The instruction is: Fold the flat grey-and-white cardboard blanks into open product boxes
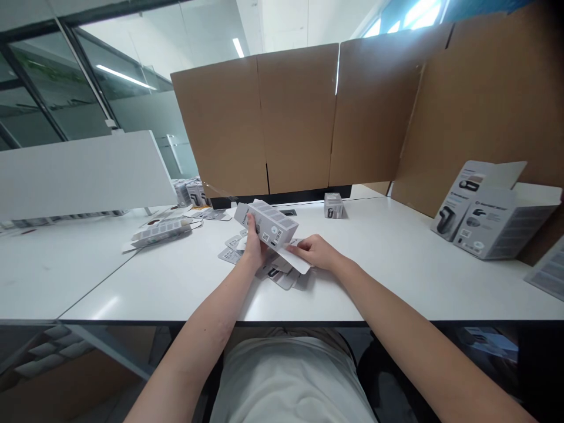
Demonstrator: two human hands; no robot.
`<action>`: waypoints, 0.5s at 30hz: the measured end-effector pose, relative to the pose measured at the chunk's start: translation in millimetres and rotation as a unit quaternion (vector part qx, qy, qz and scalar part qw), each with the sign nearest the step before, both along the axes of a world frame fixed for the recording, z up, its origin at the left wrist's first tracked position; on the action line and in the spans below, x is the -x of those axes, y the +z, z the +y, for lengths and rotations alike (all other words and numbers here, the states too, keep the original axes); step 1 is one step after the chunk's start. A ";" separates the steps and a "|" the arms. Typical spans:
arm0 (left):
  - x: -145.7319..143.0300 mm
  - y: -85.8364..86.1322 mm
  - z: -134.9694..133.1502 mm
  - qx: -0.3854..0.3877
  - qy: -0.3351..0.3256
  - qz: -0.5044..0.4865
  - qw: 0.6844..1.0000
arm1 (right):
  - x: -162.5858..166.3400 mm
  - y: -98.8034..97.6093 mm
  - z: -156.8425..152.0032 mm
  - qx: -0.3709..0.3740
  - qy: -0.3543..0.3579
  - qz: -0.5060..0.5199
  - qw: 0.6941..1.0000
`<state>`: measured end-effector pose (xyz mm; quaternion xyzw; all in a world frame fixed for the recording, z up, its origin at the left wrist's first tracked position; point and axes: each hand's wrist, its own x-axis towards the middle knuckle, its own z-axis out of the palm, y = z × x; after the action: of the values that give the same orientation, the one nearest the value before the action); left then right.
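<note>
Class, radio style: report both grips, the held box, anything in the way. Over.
Left grip on grey box, held slanting. Right grip pinching white flap at its end. Printed cards beneath, possibly in the way.

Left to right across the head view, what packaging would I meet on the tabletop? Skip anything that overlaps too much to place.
Grey-and-white package lying at the left → carton held in the left hand → small box → open packaging standing at the right.
</note>
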<state>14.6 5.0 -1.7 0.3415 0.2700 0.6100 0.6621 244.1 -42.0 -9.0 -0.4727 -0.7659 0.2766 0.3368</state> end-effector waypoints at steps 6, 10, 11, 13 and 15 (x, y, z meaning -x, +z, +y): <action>-0.4 2.2 2.5 0.006 0.017 -0.002 1.000 | 0.1 -3.6 5.4 -0.042 -0.011 0.024 0.999; -3.6 5.9 -7.5 -0.021 -0.009 0.018 1.000 | -2.3 -0.8 5.8 -0.112 -0.059 0.016 0.992; -4.4 6.4 -9.6 -0.021 -0.018 0.025 0.999 | -2.8 0.2 5.4 -0.121 -0.066 0.013 0.990; -5.3 6.5 -11.4 -0.016 -0.027 0.040 0.999 | -3.3 1.7 4.5 -0.124 -0.072 0.008 0.990; -4.7 6.0 -9.6 -0.014 -0.018 0.045 0.999 | -3.0 2.2 3.6 -0.123 -0.080 0.011 0.989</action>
<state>19.3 -4.6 4.3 0.3828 0.2843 0.5855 0.6556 247.1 -38.5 -6.8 -0.4843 -0.7501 0.1577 0.4218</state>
